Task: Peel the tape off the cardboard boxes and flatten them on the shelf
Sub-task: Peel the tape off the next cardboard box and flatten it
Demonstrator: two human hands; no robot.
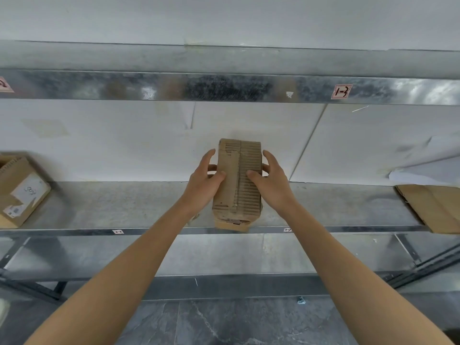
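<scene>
A small brown cardboard box (240, 180) stands at the front of the metal shelf (112, 207), its near end jutting over the edge. Its top skin is torn away, baring ribbed corrugation, with a strip of smooth paper left along the middle. My left hand (202, 185) grips its left side, thumb on top. On the other side my right hand (270, 180) holds it the same way, thumb on top, fingers around the side. No loose tape shows from here.
A taped cardboard box with white labels (18, 192) sits at the shelf's left end. A flattened piece of cardboard (433, 207) lies at the right end, overhanging the edge. An upper shelf beam (224, 87) runs overhead. A lower shelf and grey tiled floor lie below.
</scene>
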